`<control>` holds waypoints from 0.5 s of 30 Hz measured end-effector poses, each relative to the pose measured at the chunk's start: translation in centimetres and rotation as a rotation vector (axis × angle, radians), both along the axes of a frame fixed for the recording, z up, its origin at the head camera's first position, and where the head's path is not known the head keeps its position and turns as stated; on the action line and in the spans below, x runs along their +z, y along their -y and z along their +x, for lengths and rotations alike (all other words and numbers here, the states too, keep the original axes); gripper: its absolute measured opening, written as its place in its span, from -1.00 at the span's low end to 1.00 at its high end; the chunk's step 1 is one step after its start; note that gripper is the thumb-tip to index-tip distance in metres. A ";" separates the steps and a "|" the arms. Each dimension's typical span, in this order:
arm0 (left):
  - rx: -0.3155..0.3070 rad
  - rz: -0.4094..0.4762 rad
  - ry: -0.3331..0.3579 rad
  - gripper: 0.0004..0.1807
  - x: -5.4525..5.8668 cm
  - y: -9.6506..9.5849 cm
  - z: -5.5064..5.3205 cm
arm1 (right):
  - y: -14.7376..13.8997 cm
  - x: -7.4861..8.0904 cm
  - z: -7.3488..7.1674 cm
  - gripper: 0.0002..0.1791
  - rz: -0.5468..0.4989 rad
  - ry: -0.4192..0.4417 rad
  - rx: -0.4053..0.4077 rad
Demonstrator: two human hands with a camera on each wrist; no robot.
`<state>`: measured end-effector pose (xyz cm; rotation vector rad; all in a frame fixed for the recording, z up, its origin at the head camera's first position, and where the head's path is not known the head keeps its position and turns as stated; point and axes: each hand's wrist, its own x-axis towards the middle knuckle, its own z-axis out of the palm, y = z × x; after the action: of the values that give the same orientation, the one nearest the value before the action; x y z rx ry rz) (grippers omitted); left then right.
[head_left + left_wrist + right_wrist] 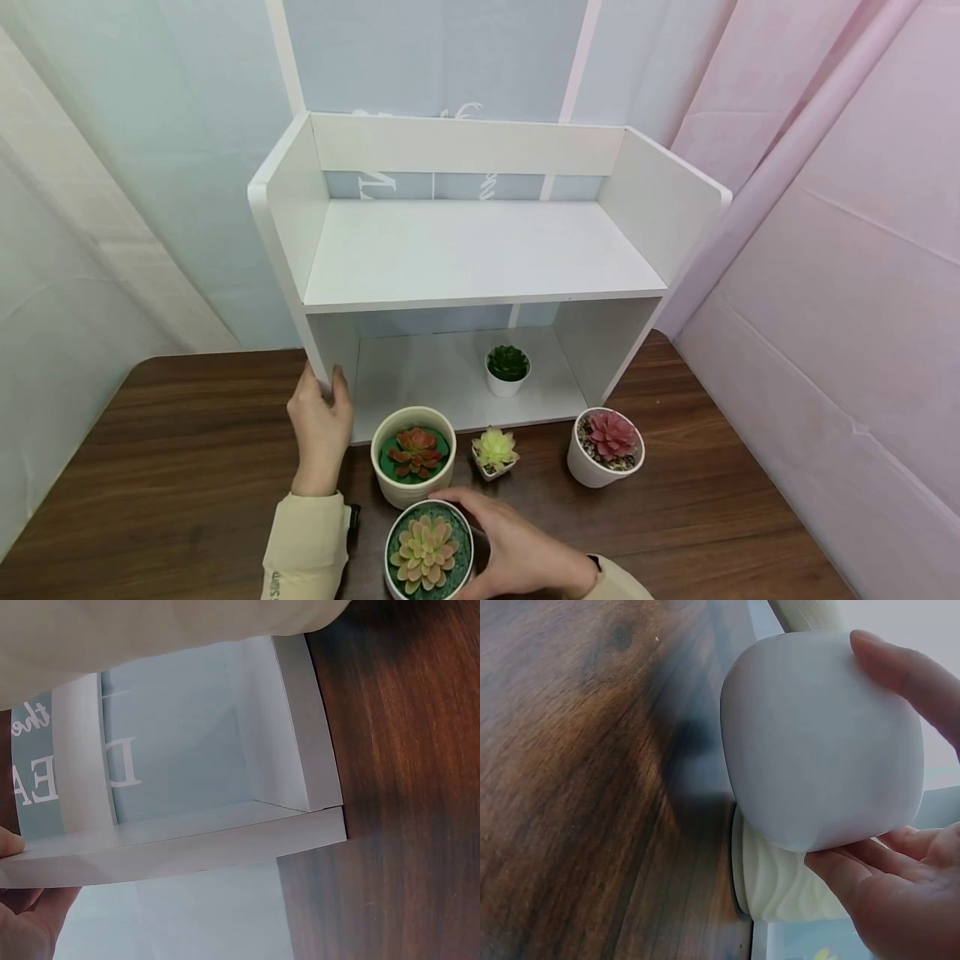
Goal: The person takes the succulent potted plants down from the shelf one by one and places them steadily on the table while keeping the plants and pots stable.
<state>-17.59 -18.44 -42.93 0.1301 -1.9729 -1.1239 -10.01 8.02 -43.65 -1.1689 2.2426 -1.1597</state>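
Observation:
My left hand [321, 421] grips the front edge of the left side panel of a white two-tier shelf [480, 250]; the panel edge [172, 851] shows between thumb and fingers in the left wrist view. With its thumb and fingers around the rim, my right hand [517, 542] holds a white potted succulent [425, 554] with yellow-pink leaves. In the right wrist view this smooth rounded pot [821, 742] is raised off the table, a shadow under it. Just beyond it stands a cream ribbed pot [397, 492] with a red succulent.
A small yellow-green succulent [494, 450] and a white pot with a pink succulent [606, 447] stand on the brown wooden table [712, 517] before the shelf. On the lower shelf board sits a dark green succulent [507, 369]. Curtains [840, 250] hang behind and at both sides.

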 end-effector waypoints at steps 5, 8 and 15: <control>0.000 -0.006 -0.006 -0.72 -0.1 0.0 0.0 | 0.0 -0.3 -0.1 -0.02 -0.007 -0.003 0.007; 0.003 -0.005 -0.007 -0.73 -0.1 0.0 0.0 | 0.0 -0.5 -0.1 -0.03 -0.010 -0.009 0.006; -0.001 0.002 -0.011 -0.74 -0.1 0.0 -0.1 | 0.0 -0.8 -0.1 -0.02 0.005 -0.015 -0.010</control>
<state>-17.69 -18.47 -43.03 0.1246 -1.9623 -1.1251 -10.10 8.01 -44.45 -1.1699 2.2639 -1.1521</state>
